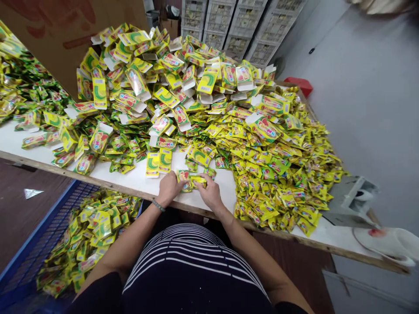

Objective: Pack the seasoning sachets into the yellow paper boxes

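Striped shirt (pixel 193 257) nearest cam. L hand (pixel 168 188) & R hand (pixel 210 192) both gripping small stack of yellow packets (pixel 190 179) at table (pixel 131 181) front edge; flat boxes (pixel 158 163) just behind.

2 hands (pixel 168 188), 1 table (pixel 137 179), 1 blue crate (pixel 49 226), 5 white crates (pixel 242 26), uncountable sachets (pixel 281 174)

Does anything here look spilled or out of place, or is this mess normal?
Mostly heaps, yet one thing stands out: the yellow sachets on the right reach the table edge, some poking past it. Flat cartons are heaped loose behind. Both hands, left hand and right hand, hold a small bundle of sachets.
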Action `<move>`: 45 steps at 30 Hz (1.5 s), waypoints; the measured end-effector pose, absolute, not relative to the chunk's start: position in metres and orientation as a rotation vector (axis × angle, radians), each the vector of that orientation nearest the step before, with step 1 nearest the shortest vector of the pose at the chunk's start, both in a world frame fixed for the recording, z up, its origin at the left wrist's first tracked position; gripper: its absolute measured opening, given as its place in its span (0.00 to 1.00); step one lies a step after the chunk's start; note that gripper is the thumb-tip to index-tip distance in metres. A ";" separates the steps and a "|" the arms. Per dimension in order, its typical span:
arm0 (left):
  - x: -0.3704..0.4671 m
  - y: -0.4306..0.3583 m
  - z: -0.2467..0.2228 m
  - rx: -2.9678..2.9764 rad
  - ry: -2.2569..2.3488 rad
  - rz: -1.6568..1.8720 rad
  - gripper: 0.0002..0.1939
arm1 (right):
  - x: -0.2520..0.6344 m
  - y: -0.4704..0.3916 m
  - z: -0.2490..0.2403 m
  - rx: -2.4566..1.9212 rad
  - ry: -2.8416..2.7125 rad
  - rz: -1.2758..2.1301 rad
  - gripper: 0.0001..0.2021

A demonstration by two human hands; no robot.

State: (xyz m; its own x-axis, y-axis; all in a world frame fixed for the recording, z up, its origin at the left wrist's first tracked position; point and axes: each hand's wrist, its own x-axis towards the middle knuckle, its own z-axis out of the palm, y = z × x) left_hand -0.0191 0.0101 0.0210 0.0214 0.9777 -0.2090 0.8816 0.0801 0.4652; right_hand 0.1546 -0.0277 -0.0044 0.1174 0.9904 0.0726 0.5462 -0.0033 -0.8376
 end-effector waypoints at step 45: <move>0.005 0.004 0.000 0.893 0.878 0.653 0.25 | 0.207 0.004 0.039 -1.306 -1.990 0.774 0.20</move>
